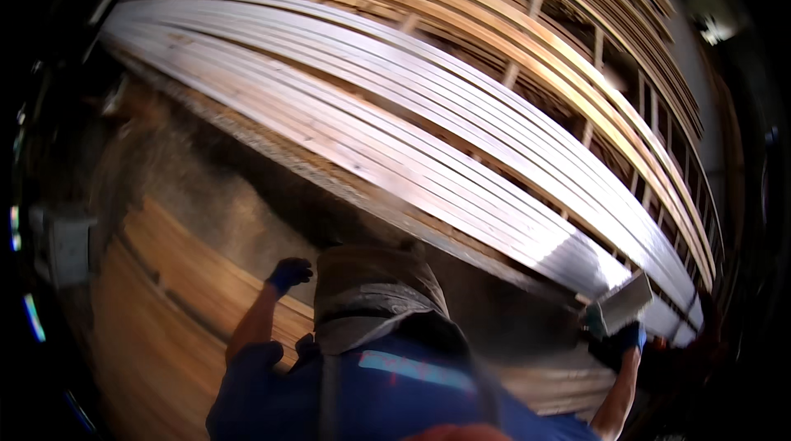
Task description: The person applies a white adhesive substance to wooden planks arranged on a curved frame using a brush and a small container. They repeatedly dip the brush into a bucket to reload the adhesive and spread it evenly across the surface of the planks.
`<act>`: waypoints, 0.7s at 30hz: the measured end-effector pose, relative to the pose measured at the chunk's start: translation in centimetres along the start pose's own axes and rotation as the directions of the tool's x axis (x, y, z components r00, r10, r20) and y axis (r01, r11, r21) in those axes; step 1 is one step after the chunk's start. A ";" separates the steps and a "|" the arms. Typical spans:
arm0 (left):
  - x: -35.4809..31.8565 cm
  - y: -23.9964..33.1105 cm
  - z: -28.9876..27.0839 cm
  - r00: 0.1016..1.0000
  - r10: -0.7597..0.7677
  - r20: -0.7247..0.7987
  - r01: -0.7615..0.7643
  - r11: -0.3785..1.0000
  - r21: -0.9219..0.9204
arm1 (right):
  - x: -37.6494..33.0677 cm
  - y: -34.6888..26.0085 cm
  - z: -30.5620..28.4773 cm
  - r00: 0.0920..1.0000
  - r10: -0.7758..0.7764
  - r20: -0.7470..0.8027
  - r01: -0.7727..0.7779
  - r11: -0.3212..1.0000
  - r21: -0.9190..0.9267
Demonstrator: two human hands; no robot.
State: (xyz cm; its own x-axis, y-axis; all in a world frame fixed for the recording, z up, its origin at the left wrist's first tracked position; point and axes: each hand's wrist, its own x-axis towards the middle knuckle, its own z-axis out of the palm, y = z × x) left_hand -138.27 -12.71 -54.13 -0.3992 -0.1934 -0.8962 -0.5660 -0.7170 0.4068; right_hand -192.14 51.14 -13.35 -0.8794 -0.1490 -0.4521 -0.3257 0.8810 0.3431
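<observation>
Nearest the camera is the person's own blue shirt (pixel 387 391) with a grey apron bib (pixel 371 293) of coarse cloth over the chest. The left hand (pixel 290 273), in a dark blue glove, hangs with its fingers curled loosely, the grip closed on nothing, above wide, smooth boards of orange-brown wood (pixel 165 317) that lie low on the left. The right hand (pixel 624 340), also gloved in blue, is raised at the lower right, its grip wrapped round the end of a pale, flat, square-cut plank (pixel 620 305). That plank end sits against the near end of a stack of long planks (pixel 395 144), whitish-grey on their faces and laid flat side by side, which bend across the view from upper left to lower right. Behind them stand more timbers (pixel 535 37), yellow-brown, piled in layers with short cross sticks between them. Everything is blurred, so the grain is unclear.
</observation>
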 end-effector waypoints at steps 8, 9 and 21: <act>-6.4 -4.4 -3.1 0.975 -0.168 -0.142 0.117 0.943 -0.311 | 13.3 -19.1 -3.9 0.886 -0.414 -0.207 0.416 0.909 -0.035; -6.5 -5.0 -4.4 0.973 -0.155 -0.173 0.082 0.927 -0.366 | 14.0 -24.0 -5.5 0.843 -0.491 -0.218 0.497 0.867 -0.028; -11.4 -6.4 -25.1 0.921 -0.045 -0.388 -0.229 0.741 -0.631 | 7.8 -104.7 -27.4 0.191 -0.913 -0.361 0.979 0.202 0.007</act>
State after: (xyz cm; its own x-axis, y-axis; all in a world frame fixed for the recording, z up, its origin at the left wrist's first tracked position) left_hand -111.97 -22.74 -50.98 -0.0624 -0.4050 -0.9122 0.1272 -0.9097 0.3952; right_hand -174.40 -54.52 -30.25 0.0041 -0.9948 -0.1017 -0.9245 0.0350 -0.3796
